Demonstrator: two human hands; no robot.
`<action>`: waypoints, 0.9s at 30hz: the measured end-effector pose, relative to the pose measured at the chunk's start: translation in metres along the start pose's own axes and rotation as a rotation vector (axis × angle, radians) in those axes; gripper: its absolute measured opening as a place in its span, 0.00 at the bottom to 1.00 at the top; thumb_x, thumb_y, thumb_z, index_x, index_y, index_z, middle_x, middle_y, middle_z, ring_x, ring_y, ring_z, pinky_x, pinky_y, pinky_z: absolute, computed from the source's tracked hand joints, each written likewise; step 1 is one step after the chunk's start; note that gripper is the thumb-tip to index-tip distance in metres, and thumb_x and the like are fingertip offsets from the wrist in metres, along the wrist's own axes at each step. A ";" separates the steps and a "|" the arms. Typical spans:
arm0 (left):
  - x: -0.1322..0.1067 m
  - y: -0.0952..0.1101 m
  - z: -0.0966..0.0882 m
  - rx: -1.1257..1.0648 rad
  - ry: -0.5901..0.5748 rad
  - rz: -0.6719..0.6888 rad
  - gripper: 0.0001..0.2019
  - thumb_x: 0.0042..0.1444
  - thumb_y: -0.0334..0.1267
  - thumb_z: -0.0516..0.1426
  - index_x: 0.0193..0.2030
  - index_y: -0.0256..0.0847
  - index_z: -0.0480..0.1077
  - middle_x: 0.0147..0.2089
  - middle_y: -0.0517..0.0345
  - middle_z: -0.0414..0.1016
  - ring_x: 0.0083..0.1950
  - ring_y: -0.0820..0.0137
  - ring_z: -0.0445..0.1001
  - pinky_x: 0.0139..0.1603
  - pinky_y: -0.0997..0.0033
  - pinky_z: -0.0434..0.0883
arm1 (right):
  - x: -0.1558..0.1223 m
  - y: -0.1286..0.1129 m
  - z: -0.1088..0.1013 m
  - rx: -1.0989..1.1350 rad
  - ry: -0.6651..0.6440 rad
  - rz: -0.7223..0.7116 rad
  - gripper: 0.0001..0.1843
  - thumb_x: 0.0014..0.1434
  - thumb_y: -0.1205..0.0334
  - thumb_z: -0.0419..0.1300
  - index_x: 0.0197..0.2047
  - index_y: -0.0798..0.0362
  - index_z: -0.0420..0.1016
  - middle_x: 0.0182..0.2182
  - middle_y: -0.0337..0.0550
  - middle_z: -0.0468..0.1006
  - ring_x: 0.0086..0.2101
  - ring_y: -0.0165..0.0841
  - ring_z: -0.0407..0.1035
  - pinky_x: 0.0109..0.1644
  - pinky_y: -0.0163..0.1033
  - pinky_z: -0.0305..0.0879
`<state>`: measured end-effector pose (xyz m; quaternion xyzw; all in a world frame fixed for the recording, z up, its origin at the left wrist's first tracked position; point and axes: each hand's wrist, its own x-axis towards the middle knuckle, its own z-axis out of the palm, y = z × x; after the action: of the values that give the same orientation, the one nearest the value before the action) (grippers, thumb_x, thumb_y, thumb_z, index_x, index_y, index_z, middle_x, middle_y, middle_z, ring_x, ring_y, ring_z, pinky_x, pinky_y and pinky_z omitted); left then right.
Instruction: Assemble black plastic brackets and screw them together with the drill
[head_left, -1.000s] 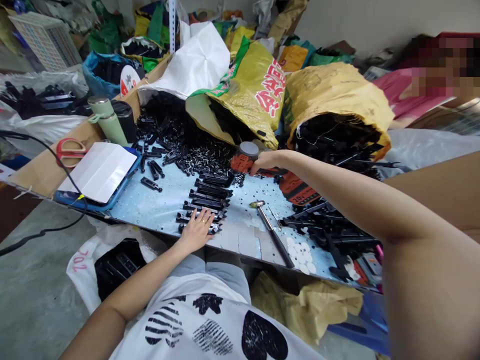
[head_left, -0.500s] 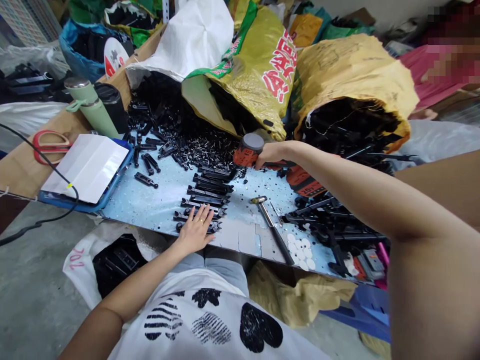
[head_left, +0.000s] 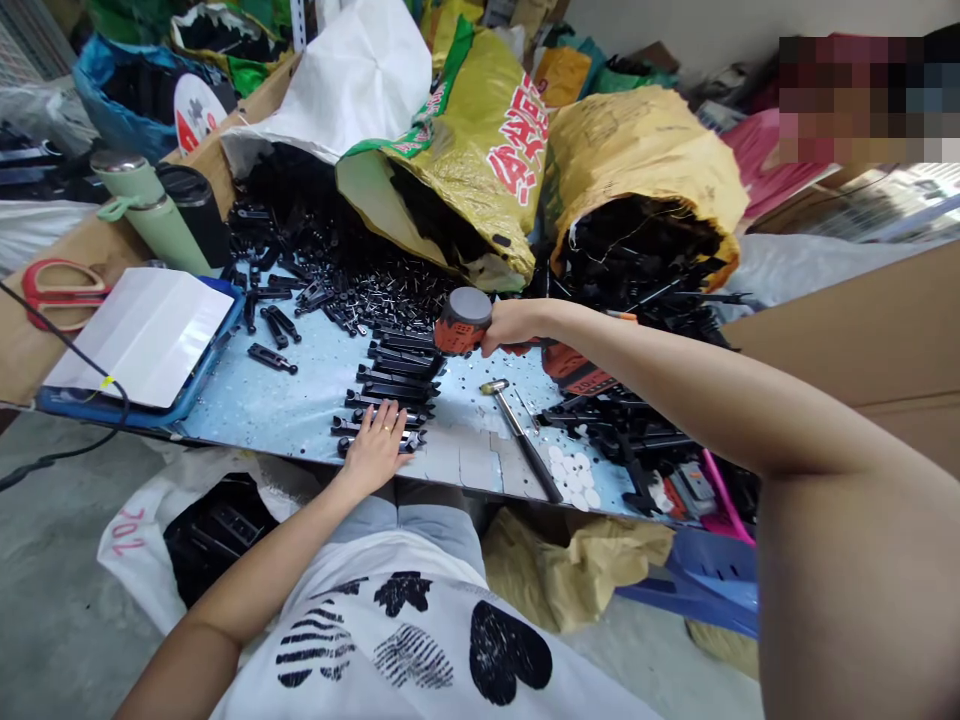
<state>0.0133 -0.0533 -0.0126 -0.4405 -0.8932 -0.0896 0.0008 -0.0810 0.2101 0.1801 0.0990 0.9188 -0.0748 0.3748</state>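
Flat over the near end of a row of black plastic parts (head_left: 397, 392), my left hand (head_left: 377, 448) lies with its fingers stretched out. My right hand (head_left: 511, 325) is wrapped round the handle of a red and black cordless drill (head_left: 463, 322), held above the far end of that row. The drill's tip is hidden, so I cannot tell whether it touches a part. Its red battery (head_left: 576, 368) points to the right. A hammer (head_left: 523, 440) lies right of the row, beside several white discs (head_left: 574, 475).
Loose screws and small black pieces (head_left: 360, 285) pile up at the back, below open sacks (head_left: 480, 150). A green bottle (head_left: 154, 215), red scissors (head_left: 64, 293) and a blue tray (head_left: 191, 400) stand left. Black parts (head_left: 622, 430) heap at right. Another person is at the upper right.
The whole view has shifted, so the table appears further left. The drill has come slightly nearer to the row of black parts. My left hand stays flat on them.
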 end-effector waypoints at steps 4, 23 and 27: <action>0.000 0.000 0.001 0.001 0.004 -0.001 0.36 0.59 0.53 0.50 0.66 0.28 0.52 0.68 0.37 0.49 0.70 0.54 0.45 0.68 0.51 0.40 | 0.001 -0.007 0.006 -0.043 -0.008 -0.003 0.11 0.45 0.64 0.63 0.33 0.61 0.74 0.19 0.42 0.69 0.20 0.30 0.63 0.24 0.35 0.60; -0.001 -0.002 0.007 -0.014 0.040 0.010 0.36 0.58 0.53 0.52 0.65 0.26 0.54 0.67 0.36 0.51 0.69 0.51 0.46 0.67 0.50 0.43 | -0.053 -0.042 0.036 -0.140 0.035 0.011 0.13 0.44 0.65 0.62 0.36 0.58 0.77 0.24 0.43 0.73 0.23 0.30 0.67 0.26 0.33 0.61; -0.001 -0.002 0.006 0.014 0.034 0.004 0.35 0.59 0.53 0.50 0.65 0.27 0.53 0.67 0.36 0.51 0.68 0.51 0.47 0.67 0.50 0.44 | -0.071 -0.045 0.043 -0.249 0.099 -0.105 0.14 0.42 0.60 0.64 0.34 0.55 0.78 0.25 0.44 0.74 0.29 0.34 0.69 0.29 0.34 0.61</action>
<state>0.0127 -0.0540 -0.0187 -0.4406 -0.8929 -0.0906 0.0191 -0.0132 0.1487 0.2029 0.0073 0.9422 0.0253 0.3340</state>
